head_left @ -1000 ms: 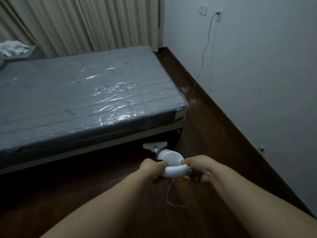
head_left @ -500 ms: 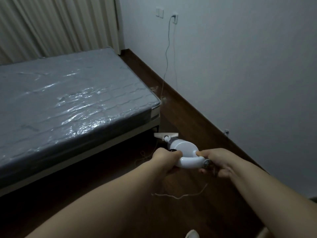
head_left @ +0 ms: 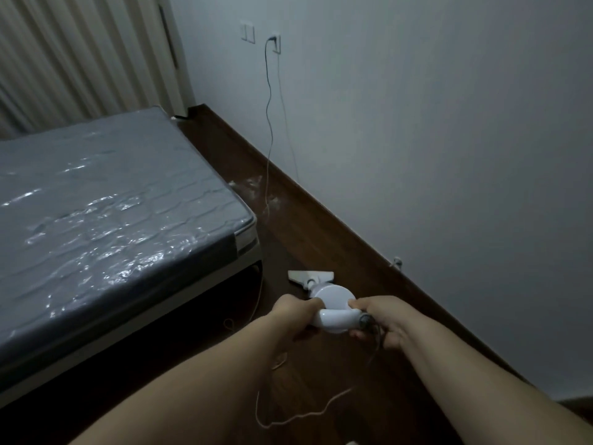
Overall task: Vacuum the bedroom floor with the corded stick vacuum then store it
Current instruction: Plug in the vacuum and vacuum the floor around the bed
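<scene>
I hold the white stick vacuum (head_left: 335,298) in front of me, seen almost end-on. My left hand (head_left: 296,311) grips the left side of its curved handle. My right hand (head_left: 378,319) grips the right end, where the cord leaves the handle. The flat white floor head (head_left: 309,277) rests on the dark wooden floor (head_left: 321,239) just past the bed's corner. The thin cord (head_left: 269,130) runs along the floor and up the wall to a socket (head_left: 275,43). A loose loop of cord (head_left: 288,419) lies on the floor below my forearms.
A bed with a grey plastic-wrapped mattress (head_left: 112,213) fills the left. The white wall (head_left: 433,139) and its dark skirting run diagonally on the right, leaving a narrow strip of floor between. Pale curtains (head_left: 80,59) hang at the back. White dusty specks (head_left: 253,184) lie by the skirting.
My view has swung right, so the bed has shifted left and more wall shows. The floor head has come out from the bed's edge into the strip of floor. Both hands keep their grip.
</scene>
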